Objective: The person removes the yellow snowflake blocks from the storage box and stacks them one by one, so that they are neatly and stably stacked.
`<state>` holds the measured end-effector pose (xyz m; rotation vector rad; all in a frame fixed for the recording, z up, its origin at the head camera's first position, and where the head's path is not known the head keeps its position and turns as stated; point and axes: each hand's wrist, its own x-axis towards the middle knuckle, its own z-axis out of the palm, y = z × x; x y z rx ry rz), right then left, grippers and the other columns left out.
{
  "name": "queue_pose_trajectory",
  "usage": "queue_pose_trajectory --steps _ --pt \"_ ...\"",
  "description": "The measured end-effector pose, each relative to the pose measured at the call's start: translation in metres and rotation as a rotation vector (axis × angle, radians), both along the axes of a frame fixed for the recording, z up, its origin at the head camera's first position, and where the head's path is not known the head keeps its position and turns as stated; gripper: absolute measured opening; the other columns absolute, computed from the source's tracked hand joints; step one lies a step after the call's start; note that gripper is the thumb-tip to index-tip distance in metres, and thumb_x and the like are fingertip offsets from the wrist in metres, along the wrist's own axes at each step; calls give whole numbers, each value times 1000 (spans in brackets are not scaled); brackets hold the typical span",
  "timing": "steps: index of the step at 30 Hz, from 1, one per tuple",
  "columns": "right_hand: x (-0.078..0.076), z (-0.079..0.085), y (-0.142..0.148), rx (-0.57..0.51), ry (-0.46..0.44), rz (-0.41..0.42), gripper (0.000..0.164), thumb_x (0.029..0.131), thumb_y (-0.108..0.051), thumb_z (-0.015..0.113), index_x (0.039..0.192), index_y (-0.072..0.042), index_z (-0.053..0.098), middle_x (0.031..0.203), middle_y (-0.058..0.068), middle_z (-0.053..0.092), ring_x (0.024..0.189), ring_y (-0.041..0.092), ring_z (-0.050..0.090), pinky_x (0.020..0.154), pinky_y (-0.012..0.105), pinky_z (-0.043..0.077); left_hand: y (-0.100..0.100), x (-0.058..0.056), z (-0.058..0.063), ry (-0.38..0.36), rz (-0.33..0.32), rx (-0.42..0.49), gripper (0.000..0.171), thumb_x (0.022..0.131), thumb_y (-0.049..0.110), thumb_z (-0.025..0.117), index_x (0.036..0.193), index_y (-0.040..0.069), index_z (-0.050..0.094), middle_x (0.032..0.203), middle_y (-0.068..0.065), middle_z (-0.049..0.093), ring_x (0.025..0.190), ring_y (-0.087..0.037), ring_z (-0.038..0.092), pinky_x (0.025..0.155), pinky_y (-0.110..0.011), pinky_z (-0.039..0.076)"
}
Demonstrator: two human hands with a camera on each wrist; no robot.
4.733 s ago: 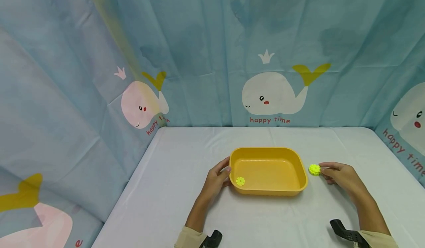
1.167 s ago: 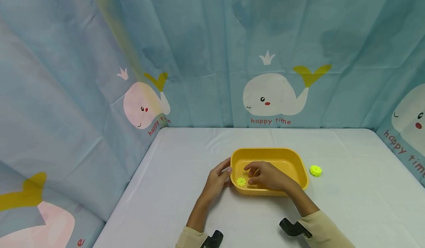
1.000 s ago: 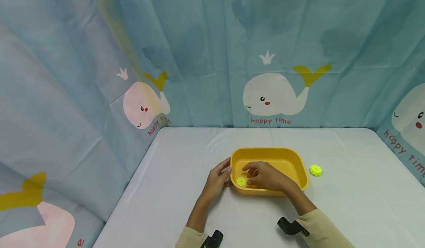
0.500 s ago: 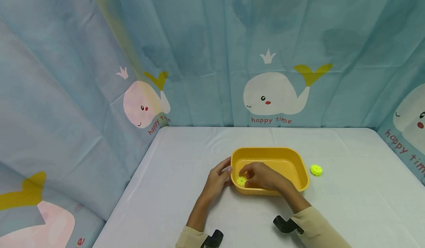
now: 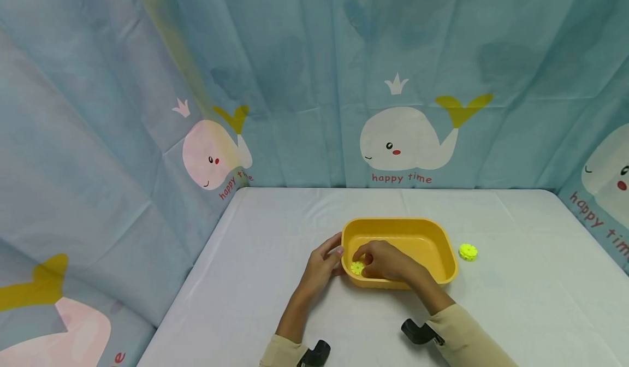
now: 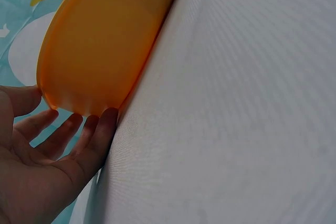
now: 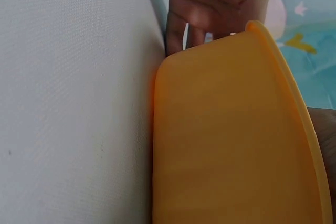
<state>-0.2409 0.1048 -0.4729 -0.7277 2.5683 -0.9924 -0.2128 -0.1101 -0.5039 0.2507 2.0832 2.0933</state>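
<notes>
A yellow rectangular tray (image 5: pixel 417 245) stands on the table. My left hand (image 5: pixel 316 266) holds its left end; in the left wrist view, thumb and fingertips (image 6: pixel 107 116) press along the outer wall (image 6: pixel 100 45). Inside the tray's front left corner lies a small neon-yellow flower-shaped disc (image 5: pixel 357 268). My right hand (image 5: pixel 385 260) reaches over the front rim and pinches this disc at its right side between thumb and index finger. The right wrist view shows mostly the tray's outer wall (image 7: pixel 226 129), which hides the disc. Also there, my left hand (image 7: pixel 215 3) is at the far end.
A short stack of the same neon-yellow flower-shaped discs (image 5: pixel 468 252) sits right of the tray on the white-covered table (image 5: pixel 275 230). A blue whale-print curtain (image 5: pixel 304 83) hangs behind and to the left. Black wrist devices (image 5: pixel 420 332) project from both sleeves.
My right hand let go of the disc stack at the right, crossed leftward into the tray, and closed in on the disc there. The left hand stays at the tray's end.
</notes>
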Motion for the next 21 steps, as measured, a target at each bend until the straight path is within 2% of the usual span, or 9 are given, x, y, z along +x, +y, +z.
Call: queue_pose_trajectory --steps 9,15,21 --pt "2 2 -1 -11 -16 -12 22 85 -1 82 104 -9 74 78 0 57 71 15 54 63 25 43 1 0 1 2 2 1 50 112 19 55 161 14 47 163 -14 48 138 -35 59 96 -38 63" --pt "4 2 -1 -11 -39 -61 23 85 -4 83 101 -11 68 82 1 59 77 18 56 67 29 48 1 0 -1 0 6 -2 50 112 20 55 161 13 47 163 -14 47 139 -35 58 96 -37 63" --pt "3 0 2 -45 -30 -79 17 87 -1 78 97 -11 70 82 1 62 76 18 57 68 28 50 1 0 1 0 11 -13 50 112 19 55 161 13 47 163 -14 48 139 -35 58 96 -37 63"
